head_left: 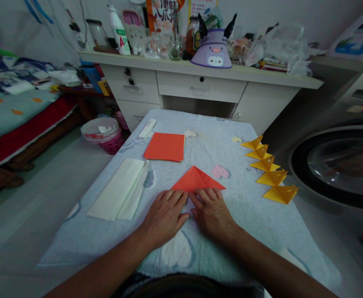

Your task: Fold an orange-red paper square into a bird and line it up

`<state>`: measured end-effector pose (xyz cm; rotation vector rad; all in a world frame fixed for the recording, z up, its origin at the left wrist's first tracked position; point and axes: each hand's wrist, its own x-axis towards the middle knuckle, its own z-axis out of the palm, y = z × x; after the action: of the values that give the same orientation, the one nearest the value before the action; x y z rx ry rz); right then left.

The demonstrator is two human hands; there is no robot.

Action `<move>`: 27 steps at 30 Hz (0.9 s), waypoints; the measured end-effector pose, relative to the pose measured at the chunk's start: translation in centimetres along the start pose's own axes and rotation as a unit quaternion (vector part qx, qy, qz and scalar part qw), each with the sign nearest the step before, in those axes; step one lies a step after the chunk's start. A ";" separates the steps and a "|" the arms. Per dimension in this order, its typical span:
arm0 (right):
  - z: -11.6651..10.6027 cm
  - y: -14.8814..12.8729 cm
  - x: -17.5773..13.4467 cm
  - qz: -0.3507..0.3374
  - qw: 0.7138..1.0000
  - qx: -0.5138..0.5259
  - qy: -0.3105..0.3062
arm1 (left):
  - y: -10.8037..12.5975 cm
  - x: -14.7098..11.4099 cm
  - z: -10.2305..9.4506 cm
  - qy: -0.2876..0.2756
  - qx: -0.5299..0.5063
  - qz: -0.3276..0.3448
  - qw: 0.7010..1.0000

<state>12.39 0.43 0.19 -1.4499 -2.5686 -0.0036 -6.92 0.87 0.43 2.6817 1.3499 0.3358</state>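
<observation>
A sheet of orange-red origami paper (197, 178), folded into a triangle, lies on the cloth-covered table with its peak pointing away from me. My left hand (167, 213) rests palm down, its fingertips pressing on the near edge left of centre. Beside it, my right hand (214, 213) lies flat with its fingertips on the same edge, right of centre. Fingers on both hands are stretched out, and the thumbs nearly meet. Part of the near edge is hidden under the fingers. Farther back sits a stack of square orange-red paper (165, 146).
Several folded yellow paper pieces (271, 178) line the table's right side. At left lie a folded white tissue (119, 190) and a small white box (147, 129). Beyond the table stands a cabinet (200, 85), with a pink bin (107, 136) to the left and a washing machine (340, 153) to the right.
</observation>
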 end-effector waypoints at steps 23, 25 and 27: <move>-0.7 0.2 -1.8 0.070 0.997 -0.009 -0.017 | 0.0 0.0 0.0 -0.021 0.006 -0.001 1.000; -0.5 -0.4 -1.2 0.066 0.998 0.004 -0.025 | 0.0 0.0 0.0 -0.022 0.005 -0.002 1.000; -0.4 -0.7 -0.9 0.066 0.997 0.009 -0.028 | 0.0 0.0 0.0 -0.019 0.005 0.001 1.000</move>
<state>12.34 -0.76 0.47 -1.6337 -2.5033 0.0793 -6.94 0.90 0.41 2.6822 1.3428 0.2785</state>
